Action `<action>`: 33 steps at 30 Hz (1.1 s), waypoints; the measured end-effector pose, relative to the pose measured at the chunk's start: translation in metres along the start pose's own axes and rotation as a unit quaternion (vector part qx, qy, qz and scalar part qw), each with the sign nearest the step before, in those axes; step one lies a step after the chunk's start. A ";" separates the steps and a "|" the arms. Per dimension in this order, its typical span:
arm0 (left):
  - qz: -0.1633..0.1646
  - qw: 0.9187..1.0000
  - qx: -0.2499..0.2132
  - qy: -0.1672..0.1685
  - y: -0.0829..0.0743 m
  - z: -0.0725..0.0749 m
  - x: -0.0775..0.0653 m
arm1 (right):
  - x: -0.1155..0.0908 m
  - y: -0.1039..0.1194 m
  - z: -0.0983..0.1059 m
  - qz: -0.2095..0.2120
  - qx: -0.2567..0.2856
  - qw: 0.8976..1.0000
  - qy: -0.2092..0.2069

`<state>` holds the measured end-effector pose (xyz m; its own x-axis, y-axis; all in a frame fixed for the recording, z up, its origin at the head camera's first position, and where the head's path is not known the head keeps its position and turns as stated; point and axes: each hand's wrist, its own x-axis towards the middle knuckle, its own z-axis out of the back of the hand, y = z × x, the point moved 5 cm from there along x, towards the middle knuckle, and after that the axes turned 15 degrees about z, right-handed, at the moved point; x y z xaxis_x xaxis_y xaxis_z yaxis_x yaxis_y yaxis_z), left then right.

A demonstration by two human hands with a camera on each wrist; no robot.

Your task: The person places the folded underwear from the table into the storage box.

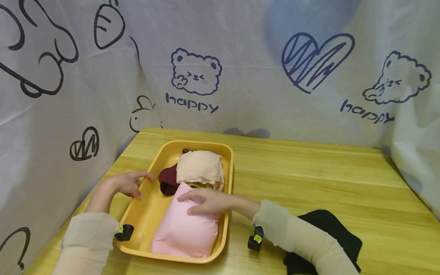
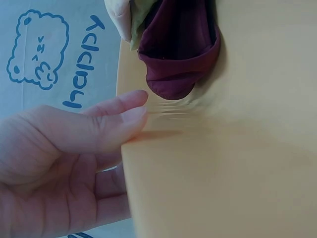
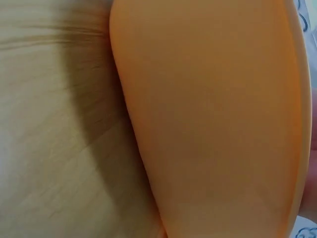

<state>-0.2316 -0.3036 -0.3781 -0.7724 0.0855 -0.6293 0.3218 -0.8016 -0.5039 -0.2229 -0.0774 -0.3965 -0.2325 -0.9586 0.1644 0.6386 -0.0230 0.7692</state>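
A yellow plastic tray [image 1: 135, 225] with raised walls stands on the table. My left hand [image 1: 128, 184] grips its left wall, thumb inside the rim and other fingers outside, as the left wrist view shows. In the near right part of the tray lies a puffy pink cloth bundle [image 1: 187, 235]. My right hand [image 1: 207, 201] rests on its upper part with relaxed fingers. Behind the bundle sit a folded cream cloth [image 1: 199, 166] and a dark maroon cloth [image 2: 183, 74]. The tray's outer wall [image 3: 213, 119] fills most of the right wrist view, hiding nearly all of that hand.
A black cloth [image 1: 330, 227] lies on the wooden table [image 1: 292, 172] to the right, partly under my right forearm. White sheets [image 1: 240, 95] with drawings hang behind and at both sides. A small black device [image 1: 255, 240] hangs at the right sleeve.
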 end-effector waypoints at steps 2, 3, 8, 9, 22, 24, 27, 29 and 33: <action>0.001 1.000 0.000 -0.001 0.000 0.000 0.001 | -0.001 0.003 -0.004 0.015 -0.058 0.997 0.052; 0.002 1.000 0.000 -0.001 0.000 0.000 0.001 | -0.001 0.005 -0.005 0.027 -0.087 0.993 0.076; -0.003 1.000 0.002 0.000 -0.001 0.002 -0.001 | -0.004 0.015 -0.011 0.040 -0.198 0.967 0.156; -0.003 1.000 0.002 -0.001 -0.002 0.002 -0.002 | -0.004 0.016 -0.011 0.037 -0.220 0.961 0.164; -0.001 1.000 -0.003 -0.001 -0.003 0.000 -0.004 | -0.021 0.029 0.009 0.057 -0.233 0.967 0.087; -0.001 1.000 -0.001 -0.001 -0.003 0.000 -0.004 | -0.027 0.031 0.015 0.061 -0.191 0.977 0.067; 0.000 1.000 0.000 0.001 -0.003 0.000 -0.003 | -0.038 0.033 0.023 0.071 -0.155 0.984 0.042; 0.000 1.000 -0.001 0.001 -0.003 0.000 -0.003 | -0.046 0.032 0.027 0.072 -0.134 0.988 0.023; 0.000 1.000 0.000 0.000 -0.002 -0.001 -0.003 | -0.062 0.026 0.036 0.067 -0.092 0.993 -0.014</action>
<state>-0.2291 -0.3011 -0.3757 -0.7717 0.0856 -0.6302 0.3226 -0.8013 -0.5038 -0.2183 -0.0083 -0.3649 -0.1551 -0.9485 0.2762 0.7879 0.0499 0.6138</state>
